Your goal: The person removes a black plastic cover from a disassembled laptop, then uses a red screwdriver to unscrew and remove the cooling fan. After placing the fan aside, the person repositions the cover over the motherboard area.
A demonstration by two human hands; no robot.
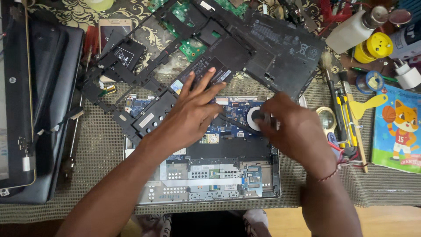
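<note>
1. Forearms come in from the bottom edge, both over an opened laptop base lying on a woven mat
2. Left hand lies flat, fingers spread, palm down on the blue motherboard; fingertips reach a black rectangular module at the top edge of the base; nothing clasped, hand released
3. Right hand curled over the round fan area at the right of the board, fingertips pinched on something small at the fan rim; what it is, cannot tell
4. Thin black cable runs between the two hands across the board
5. Red thread bracelet on right wrist
6. Black plastic frame lies tilted above and left of the base, partly over it
7. Flat black battery pack above the right hand, apart from it
8. Green circuit board under the frame, top centre
9. Closed dark laptop at far left, well apart from the hands
10. Right of the base: magnifier, yellow scraper, cartoon-cat booklet
11. Top right: white bottle, yellow spool, white plug adapter
</note>
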